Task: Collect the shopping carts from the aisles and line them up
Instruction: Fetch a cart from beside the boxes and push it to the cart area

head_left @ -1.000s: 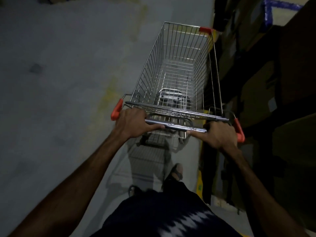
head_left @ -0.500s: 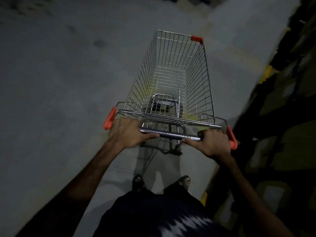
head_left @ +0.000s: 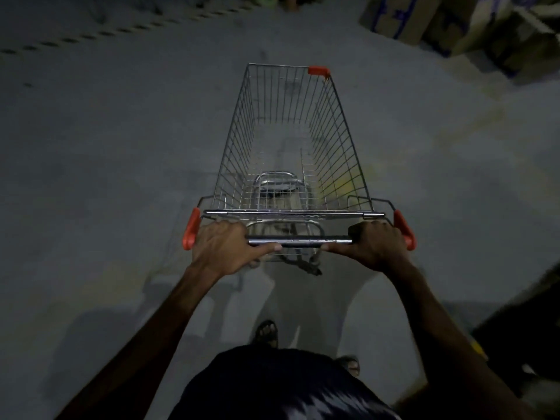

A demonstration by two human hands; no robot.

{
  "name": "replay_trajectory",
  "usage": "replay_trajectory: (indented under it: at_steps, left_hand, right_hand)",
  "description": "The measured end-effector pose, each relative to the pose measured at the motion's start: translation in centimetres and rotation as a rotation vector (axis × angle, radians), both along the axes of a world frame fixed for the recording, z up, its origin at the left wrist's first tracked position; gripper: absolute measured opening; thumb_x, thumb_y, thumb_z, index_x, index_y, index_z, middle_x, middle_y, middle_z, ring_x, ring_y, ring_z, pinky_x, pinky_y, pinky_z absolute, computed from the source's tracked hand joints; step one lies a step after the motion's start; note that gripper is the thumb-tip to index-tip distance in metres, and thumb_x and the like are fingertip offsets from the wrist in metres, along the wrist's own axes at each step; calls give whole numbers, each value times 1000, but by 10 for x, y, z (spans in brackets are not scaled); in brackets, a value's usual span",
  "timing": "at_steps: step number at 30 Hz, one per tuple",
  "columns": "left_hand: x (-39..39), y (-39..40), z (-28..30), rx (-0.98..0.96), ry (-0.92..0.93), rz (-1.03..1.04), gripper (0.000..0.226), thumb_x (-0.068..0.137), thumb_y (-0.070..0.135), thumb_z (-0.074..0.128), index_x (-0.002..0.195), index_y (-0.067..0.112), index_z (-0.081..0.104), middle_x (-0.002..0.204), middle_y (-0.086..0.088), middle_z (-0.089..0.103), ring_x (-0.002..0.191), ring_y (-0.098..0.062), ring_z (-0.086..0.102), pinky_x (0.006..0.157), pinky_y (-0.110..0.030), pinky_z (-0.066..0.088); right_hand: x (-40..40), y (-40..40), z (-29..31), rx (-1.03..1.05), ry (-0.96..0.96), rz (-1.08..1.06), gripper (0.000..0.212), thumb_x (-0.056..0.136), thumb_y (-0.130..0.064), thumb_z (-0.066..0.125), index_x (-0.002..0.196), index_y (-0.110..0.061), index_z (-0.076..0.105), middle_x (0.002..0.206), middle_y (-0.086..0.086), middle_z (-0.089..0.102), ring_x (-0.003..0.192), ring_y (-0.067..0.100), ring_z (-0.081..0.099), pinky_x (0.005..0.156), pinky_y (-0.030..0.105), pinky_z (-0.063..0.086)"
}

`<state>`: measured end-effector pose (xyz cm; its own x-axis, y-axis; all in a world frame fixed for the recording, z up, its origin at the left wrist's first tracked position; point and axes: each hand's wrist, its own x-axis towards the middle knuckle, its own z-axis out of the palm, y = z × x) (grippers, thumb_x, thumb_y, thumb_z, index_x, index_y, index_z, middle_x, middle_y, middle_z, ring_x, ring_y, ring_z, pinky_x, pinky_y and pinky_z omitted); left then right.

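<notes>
An empty wire shopping cart with orange corner bumpers stands straight ahead of me on the grey concrete floor. Its metal handle bar runs across in front of my body. My left hand is closed around the bar's left end, beside the left orange bumper. My right hand is closed around the bar's right end, beside the right orange bumper. The folded child seat shows at the near end of the basket.
Cardboard boxes are stacked at the far right. A dark shelf edge sits at the near right. A dashed line marks the floor at the far left. My sandalled feet show below the cart.
The cart and I have turned left, away from the shelving that ran close along the right. Open floor now lies ahead. Both hands kept their hold on the bar.
</notes>
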<state>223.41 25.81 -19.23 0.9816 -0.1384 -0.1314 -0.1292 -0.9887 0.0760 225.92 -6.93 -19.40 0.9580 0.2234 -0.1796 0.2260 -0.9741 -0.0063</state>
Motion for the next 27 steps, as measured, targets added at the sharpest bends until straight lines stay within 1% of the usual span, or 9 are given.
replay_trajectory:
  at_steps: [3, 6, 10, 12, 16, 19, 21, 24, 27]
  left_hand:
    - [1, 35, 1, 8, 9, 94, 98, 63, 112, 13, 63, 24, 57, 54, 10, 49, 56, -13, 54, 61, -28, 41]
    - [3, 67, 1, 8, 7, 173, 99, 63, 112, 11, 64, 24, 56, 61, 6, 59, 62, -17, 61, 63, -30, 42]
    - [7, 107, -1, -4, 10, 276, 101, 62, 113, 8, 62, 25, 58, 56, 9, 55, 53, -8, 53, 56, -28, 37]
    - [12, 124, 0, -9, 32, 323, 99, 62, 112, 11, 63, 26, 59, 57, 10, 55, 54, -7, 53, 56, -28, 37]
    - [32, 154, 1, -22, 107, 411, 90, 67, 109, 24, 68, 27, 61, 61, 10, 59, 59, -7, 57, 62, -29, 42]
    - [50, 175, -3, 45, 68, 459, 92, 67, 110, 26, 66, 26, 61, 58, 12, 58, 56, -4, 54, 56, -24, 35]
    - [66, 187, -5, 44, 55, 509, 90, 67, 110, 29, 65, 25, 62, 57, 11, 57, 54, -3, 51, 52, -22, 31]
    - [96, 208, -6, 49, 64, 583, 97, 61, 114, 23, 64, 25, 62, 57, 10, 56, 56, -7, 52, 60, -27, 39]
    - [129, 229, -3, 25, 163, 633, 102, 60, 115, 18, 71, 25, 66, 72, 7, 64, 69, -15, 58, 71, -32, 44]
  right_hand:
    - [30, 36, -3, -2, -40, 94, 99, 64, -111, 22, 63, -21, 63, 62, -4, 62, 67, 19, 65, 63, 30, 46]
    - [56, 76, -1, -20, -47, 176, 96, 64, -109, 26, 64, -21, 64, 63, -3, 64, 68, 20, 67, 61, 30, 38]
    - [90, 126, -1, 4, -43, 280, 88, 67, -105, 36, 62, -20, 60, 69, 1, 69, 75, 23, 70, 63, 30, 37]
    - [109, 148, -3, 20, -58, 328, 87, 68, -105, 39, 64, -21, 61, 73, 2, 72, 80, 24, 72, 66, 30, 38]
    - [153, 188, -12, 44, -66, 407, 93, 64, -110, 30, 67, -23, 63, 76, 0, 73, 82, 23, 72, 68, 30, 41]
    - [189, 217, -14, 61, -77, 488, 94, 62, -111, 20, 65, -24, 56, 76, -3, 71, 77, 22, 70, 66, 29, 39]
    - [213, 235, -14, 127, -50, 505, 90, 61, -111, 24, 61, -25, 50, 67, -7, 64, 67, 18, 64, 65, 28, 38]
    - [253, 265, -13, 235, 3, 526, 89, 59, -112, 24, 56, -26, 46, 54, -14, 49, 52, 5, 50, 58, 24, 35]
    - [296, 297, -10, 200, 90, 530, 93, 58, -113, 28, 62, -24, 55, 57, -12, 55, 57, 9, 57, 59, 25, 40]
